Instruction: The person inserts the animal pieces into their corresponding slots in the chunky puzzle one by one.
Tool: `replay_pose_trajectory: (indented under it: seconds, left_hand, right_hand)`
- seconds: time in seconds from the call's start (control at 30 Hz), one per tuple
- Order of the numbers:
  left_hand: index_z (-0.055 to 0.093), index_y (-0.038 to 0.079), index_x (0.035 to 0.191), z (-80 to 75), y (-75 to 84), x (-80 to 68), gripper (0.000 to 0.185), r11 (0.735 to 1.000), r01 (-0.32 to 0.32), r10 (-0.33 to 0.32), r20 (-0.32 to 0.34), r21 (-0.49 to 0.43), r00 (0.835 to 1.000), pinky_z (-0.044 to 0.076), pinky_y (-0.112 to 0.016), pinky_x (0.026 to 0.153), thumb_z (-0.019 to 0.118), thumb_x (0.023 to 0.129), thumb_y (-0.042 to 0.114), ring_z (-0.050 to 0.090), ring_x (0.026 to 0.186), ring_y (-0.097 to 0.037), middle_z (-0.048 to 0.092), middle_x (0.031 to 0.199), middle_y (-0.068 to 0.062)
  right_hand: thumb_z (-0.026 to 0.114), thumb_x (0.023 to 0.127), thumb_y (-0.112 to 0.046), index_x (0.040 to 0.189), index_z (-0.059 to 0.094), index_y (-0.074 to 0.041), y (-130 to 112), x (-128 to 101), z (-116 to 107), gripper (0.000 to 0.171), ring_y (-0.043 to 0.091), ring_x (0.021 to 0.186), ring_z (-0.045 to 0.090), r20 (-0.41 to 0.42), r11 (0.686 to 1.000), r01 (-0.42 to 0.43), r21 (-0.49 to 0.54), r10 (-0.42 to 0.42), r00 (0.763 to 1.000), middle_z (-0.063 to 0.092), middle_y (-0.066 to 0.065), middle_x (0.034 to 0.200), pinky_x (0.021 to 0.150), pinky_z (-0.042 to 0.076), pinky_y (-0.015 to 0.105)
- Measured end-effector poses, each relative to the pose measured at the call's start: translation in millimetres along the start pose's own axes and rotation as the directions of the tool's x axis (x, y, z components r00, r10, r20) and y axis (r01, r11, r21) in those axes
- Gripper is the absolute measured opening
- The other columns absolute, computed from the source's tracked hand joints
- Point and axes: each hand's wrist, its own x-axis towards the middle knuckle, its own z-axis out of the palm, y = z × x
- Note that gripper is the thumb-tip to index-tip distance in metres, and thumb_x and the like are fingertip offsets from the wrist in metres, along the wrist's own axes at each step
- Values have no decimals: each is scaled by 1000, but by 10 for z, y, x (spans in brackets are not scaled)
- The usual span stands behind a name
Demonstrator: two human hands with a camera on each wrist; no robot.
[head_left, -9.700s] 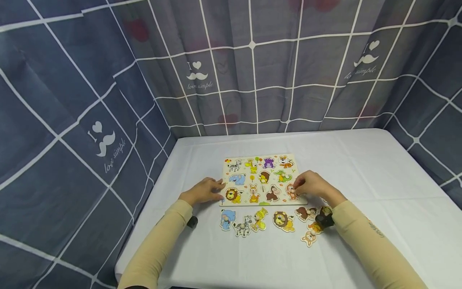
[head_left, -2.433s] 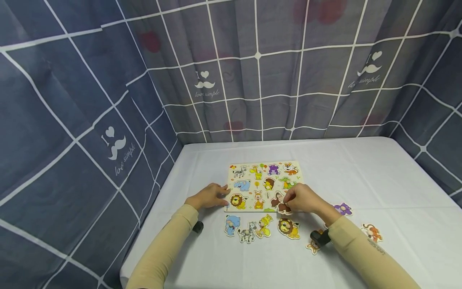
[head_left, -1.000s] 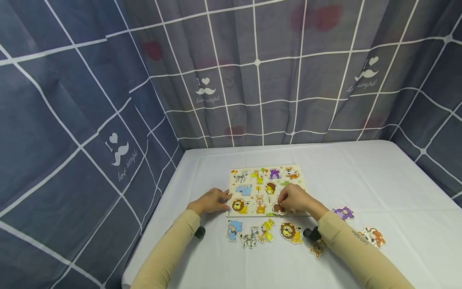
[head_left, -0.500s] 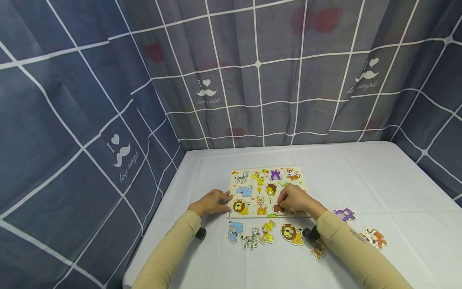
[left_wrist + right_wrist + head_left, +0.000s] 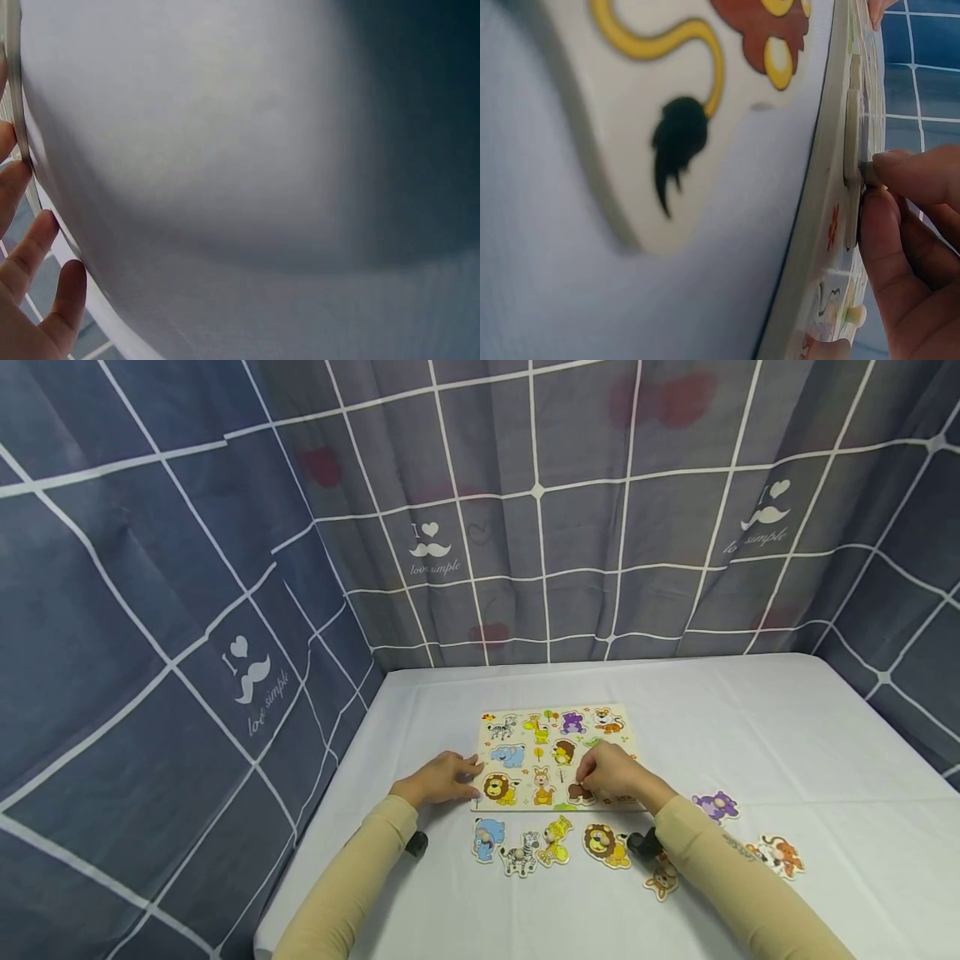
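White tablecloth [image 5: 480, 910] lay beneath the relaxed left hand [image 5: 441, 778], which touched the animal puzzle board [image 5: 525, 781], while the right hand [image 5: 613, 772] pinched the knob [image 5: 868, 174] of the gorilla piece [image 5: 579, 794], shifted inward from the board's front edge to its own place, seating unclear.

In the head view, the right hand [image 5: 613, 772] hides much of the brown ape piece [image 5: 579, 794] and the crocodile [image 5: 592, 742] on the board [image 5: 521, 807], while the right sleeve [image 5: 735, 868], cut off at the bottom edge, covers part of the tiger piece [image 5: 782, 853]. In the left wrist view, the left edge cuts off the left hand [image 5: 28, 296], and a dark patch [image 5: 431, 112] at upper right is too blurred to tell. In the right wrist view, the blurred lion piece [image 5: 649, 112] runs out past the top edge.
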Motion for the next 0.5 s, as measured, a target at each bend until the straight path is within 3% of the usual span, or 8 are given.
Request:
replay_pose_trajectory:
  seconds: [0.5]
  left_hand:
    - [58,11,138,-13,24,-22,61,1000,-8,8,3,-5,1000,36,-48,118,78,85,33,47,137,-33,43,155,-6]
  right_hand:
    - [69,81,6,78,75,-6,27,36,-17,13,15,69,59,20,1000,30,9,-31,999,71,2,76,61,50,27]
